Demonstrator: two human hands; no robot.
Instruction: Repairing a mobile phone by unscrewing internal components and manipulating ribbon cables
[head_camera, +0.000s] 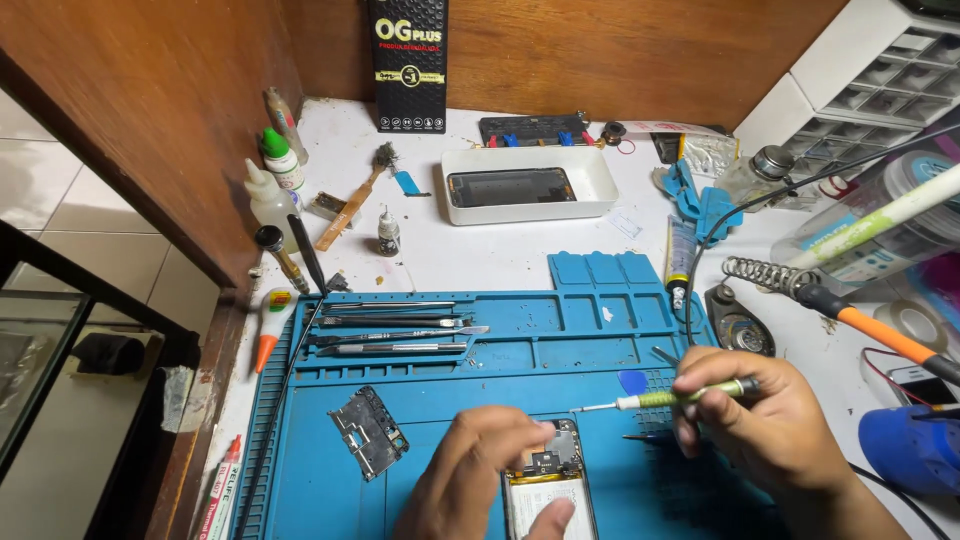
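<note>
Your left hand (480, 470) is pressing down on the opened phone (550, 490), which lies at the near edge of the blue repair mat (560, 350); the fingers are together and curled over the phone's left side, thumb lying on the battery area. The hand is a bit blurred, so I can't tell exactly how hard it bears down. Your right hand (770, 420) has its fingers pinched shut on the green-handled screwdriver (670, 398), shaft lying nearly flat, tip pointing left and hanging just above the phone's top end, apart from the board. My read: you're lining up on a screw near the camera end. Bring the driver upright before it touches, because a flat angle will likely cam out and chew the head. Keep the thumb off the battery pouch if you can and bear on the frame edge instead. Seat the tip fully, then turn with light downward load. The removed metal shield plate (368, 430) sits to the left on the mat, well apart. The blue pick (631, 381) and the tweezers (650, 437) are right beside your driver hand, so watch you don't sweep them. The soldering iron (880, 330) in its coil stand is near your right wrist; mind the cable.
</note>
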